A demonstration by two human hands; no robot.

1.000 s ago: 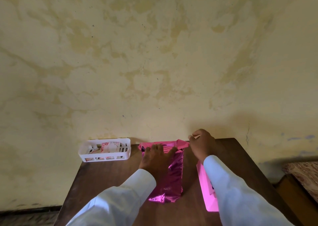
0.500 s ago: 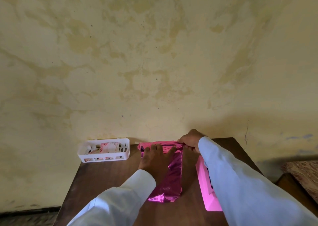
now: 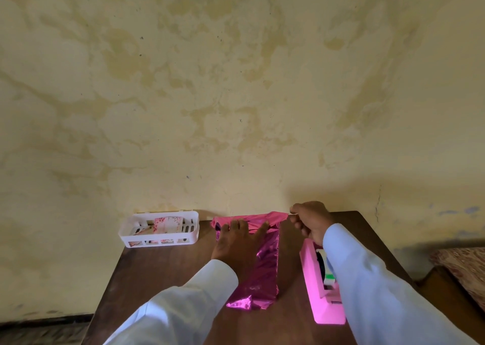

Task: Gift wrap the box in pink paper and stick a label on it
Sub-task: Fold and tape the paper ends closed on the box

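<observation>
**Pink parcel against a stained wall**

Behind, blotchy yellow wall. Below, dark wooden surface. Far middle: box under pink paper. Right, pink tape dispenser; left, white basket. Pressed flat by spread left hand; far corner pinched by right hand.

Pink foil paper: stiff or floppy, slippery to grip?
Pink foil paper is probably thin and floppy: its far end is crumpled. The glossy sheen suggests slippery. The left hand presses it flat, so it may spring open if released.
</observation>
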